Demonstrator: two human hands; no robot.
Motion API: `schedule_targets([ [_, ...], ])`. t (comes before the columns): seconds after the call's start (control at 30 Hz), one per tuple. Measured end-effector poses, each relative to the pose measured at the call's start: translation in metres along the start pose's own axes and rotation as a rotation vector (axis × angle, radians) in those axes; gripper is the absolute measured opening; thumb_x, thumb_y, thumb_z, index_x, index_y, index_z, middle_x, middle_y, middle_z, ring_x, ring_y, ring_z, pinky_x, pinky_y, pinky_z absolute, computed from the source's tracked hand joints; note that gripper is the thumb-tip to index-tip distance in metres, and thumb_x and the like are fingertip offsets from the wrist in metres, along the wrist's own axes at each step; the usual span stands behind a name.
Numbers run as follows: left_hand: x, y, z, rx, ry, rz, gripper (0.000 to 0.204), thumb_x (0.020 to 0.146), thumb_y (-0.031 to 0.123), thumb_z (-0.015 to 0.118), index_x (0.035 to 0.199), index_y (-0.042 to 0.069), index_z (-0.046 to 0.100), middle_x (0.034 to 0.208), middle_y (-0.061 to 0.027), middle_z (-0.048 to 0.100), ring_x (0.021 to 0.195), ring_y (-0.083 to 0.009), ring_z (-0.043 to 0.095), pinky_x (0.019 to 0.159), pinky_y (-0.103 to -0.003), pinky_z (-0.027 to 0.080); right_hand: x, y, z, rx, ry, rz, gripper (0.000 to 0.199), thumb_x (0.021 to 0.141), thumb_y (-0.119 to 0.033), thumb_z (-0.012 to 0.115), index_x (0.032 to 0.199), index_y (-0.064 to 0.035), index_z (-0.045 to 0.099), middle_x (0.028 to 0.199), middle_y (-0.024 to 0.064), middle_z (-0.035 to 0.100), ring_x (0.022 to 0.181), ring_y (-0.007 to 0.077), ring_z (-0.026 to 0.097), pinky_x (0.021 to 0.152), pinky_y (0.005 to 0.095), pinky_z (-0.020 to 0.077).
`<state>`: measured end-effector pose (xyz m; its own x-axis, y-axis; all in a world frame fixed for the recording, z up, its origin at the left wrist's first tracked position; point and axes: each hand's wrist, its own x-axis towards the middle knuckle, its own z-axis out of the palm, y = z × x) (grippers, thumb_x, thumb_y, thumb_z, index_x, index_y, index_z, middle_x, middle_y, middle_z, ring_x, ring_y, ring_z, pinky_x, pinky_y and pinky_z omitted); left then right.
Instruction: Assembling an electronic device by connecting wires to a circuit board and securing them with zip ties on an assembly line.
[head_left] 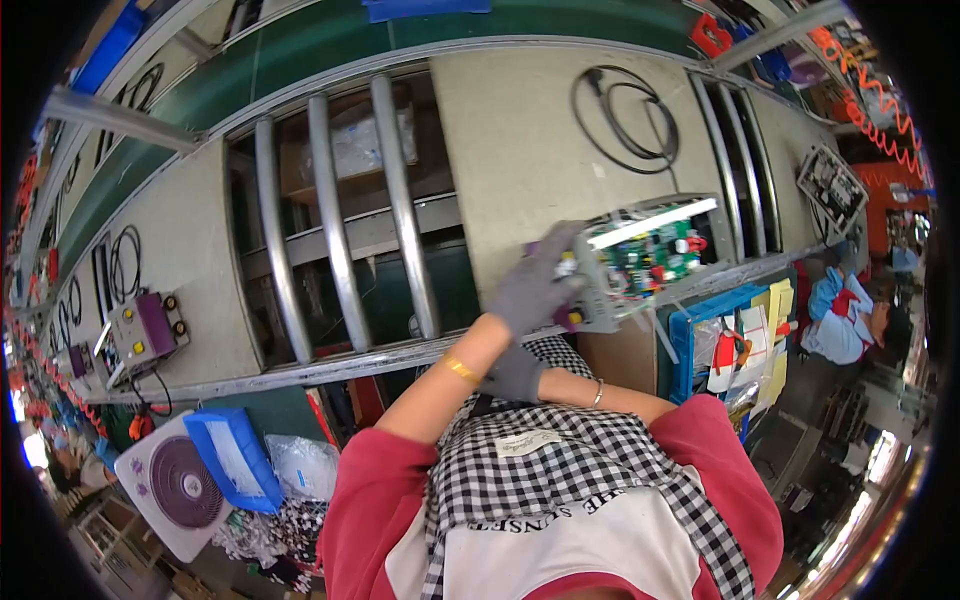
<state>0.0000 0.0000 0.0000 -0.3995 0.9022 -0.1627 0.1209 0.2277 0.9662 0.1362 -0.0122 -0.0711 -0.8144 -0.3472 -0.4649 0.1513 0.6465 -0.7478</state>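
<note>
An opened metal-cased electronic unit point(600, 290) stands on a pale board, its green circuit board point(655, 262) bare and a bright white strip along its top edge. My left hand point(540, 282), in a grey glove, grips the unit's left end, where yellow and purple parts show around the fingers. Below it, close to my checked apron, is my gloved right hand point(515, 373). The left forearm crosses in front of that hand and hides its fingers, so whether it holds anything is not visible.
Metal rollers point(335, 220) lie left of the pale board point(510, 130). A coiled black cable point(640, 125) rests behind the unit. Further left sits a purple-fronted unit point(145, 325); another opened unit point(832, 188) is far right. A blue bin point(690, 345) and a fan point(180, 480) stand below the line.
</note>
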Motion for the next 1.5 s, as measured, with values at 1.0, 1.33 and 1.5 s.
schedule_targets([
  [1.0,-0.401,-0.158,-0.501,0.646,1.539,-0.661,0.055,0.084,0.017,0.063,0.135,0.003,0.050,0.130,-0.0202,0.059,0.119,-0.0354,0.057,0.101,-0.040,0.044,0.105,-0.092,0.031,-0.224,-0.157,0.008,0.023,0.089,-0.034,0.059,0.093,-0.0127,0.067,0.090,0.0134,0.070,0.085,0.0342,0.066,0.075,0.0444,0.0519],
  [1.33,-0.373,-0.140,-0.431,0.619,1.543,-0.461,0.048,0.084,0.016,0.064,0.130,0.007,0.056,0.120,-0.0207,0.064,0.109,-0.0355,0.062,0.093,-0.041,0.049,0.110,-0.106,0.015,-0.192,-0.089,-0.035,0.023,0.089,-0.031,0.058,0.097,-0.0118,0.068,0.091,0.0146,0.070,0.086,0.0352,0.066,0.076,0.0451,0.0518],
  [1.5,-0.323,-0.104,-0.362,0.539,1.431,-0.469,0.043,0.084,0.011,0.060,0.127,0.005,0.056,0.122,-0.0203,0.062,0.110,-0.0350,0.061,0.094,-0.040,0.048,0.103,-0.101,-0.011,-0.154,-0.084,0.035,0.025,0.091,-0.032,0.057,0.100,-0.0105,0.067,0.094,0.0161,0.069,0.091,0.0360,0.066,0.077,0.0445,0.0513],
])
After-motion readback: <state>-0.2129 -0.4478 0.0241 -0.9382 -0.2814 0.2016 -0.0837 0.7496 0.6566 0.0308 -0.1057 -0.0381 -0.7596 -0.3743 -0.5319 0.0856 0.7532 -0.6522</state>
